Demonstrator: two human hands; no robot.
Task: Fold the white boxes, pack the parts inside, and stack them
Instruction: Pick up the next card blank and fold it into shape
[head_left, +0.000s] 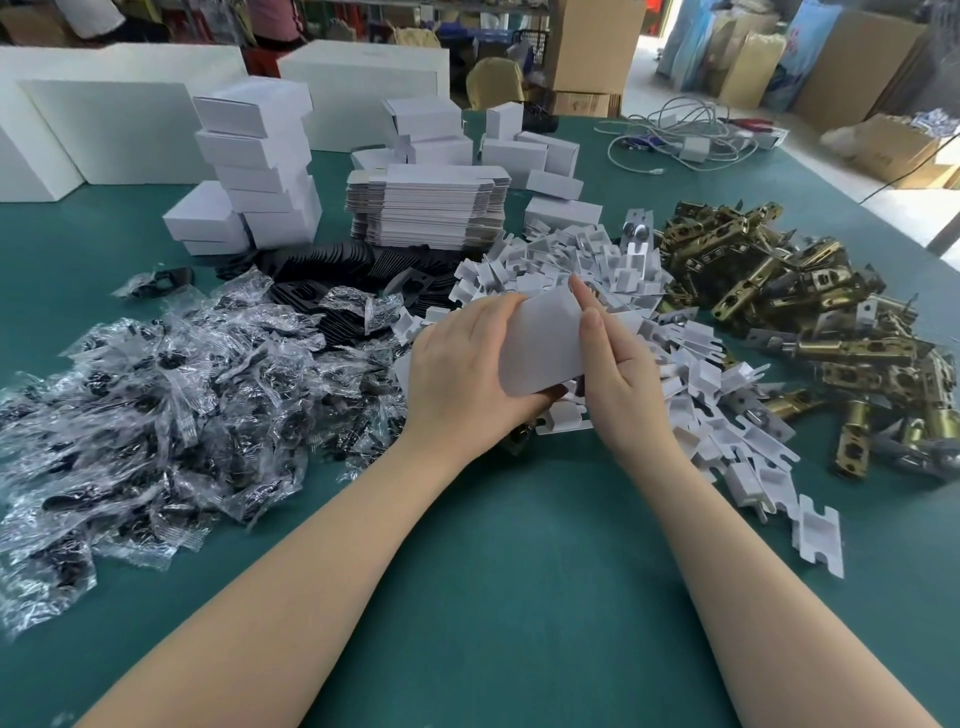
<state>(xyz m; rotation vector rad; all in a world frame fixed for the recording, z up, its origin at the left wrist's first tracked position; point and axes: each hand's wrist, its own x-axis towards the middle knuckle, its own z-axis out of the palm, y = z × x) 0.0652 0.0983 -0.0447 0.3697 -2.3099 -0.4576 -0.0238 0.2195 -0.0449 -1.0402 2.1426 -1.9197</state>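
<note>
Green table (493, 597), bare forearms coming in from the bottom edge. Both hands meet mid-frame on one white box (540, 345), held just above the table at the near edge of the white insert pile. Left hand (457, 374) wraps it from the left: fingers curled under the box, thumb lying along its top-left edge. Right hand (618, 379) sits on the right end, index finger straight and pointing up along the right edge, thumb pressed flat on the box face; remaining fingers are behind the box, can't tell how they lie. Box looks like a flattened or half-formed sleeve, tilted slightly; whether anything is inside can't be told. Left of the hands: big heap of clear plastic packets (156, 405) with dark parts in them. Under and right of the hands: pile of white folded card inserts (691, 374), trailing toward the near right, one lone insert (821, 535) lying apart. Further right: heap of brass-coloured latch parts (810, 332). Behind the packets: row of black plates (332, 265). Behind that, centre: stack of flat unfolded box blanks (426, 208). Left of it: leaning stack of finished white boxes (260, 161), a few more at its foot. Loose folded boxes (530, 150) behind the blanks. Far left: large white cartons (104, 124). Far right on the table: tangle of grey cables (680, 135). Background: brown cardboard cartons (592, 47) and shelving, blurred.
</note>
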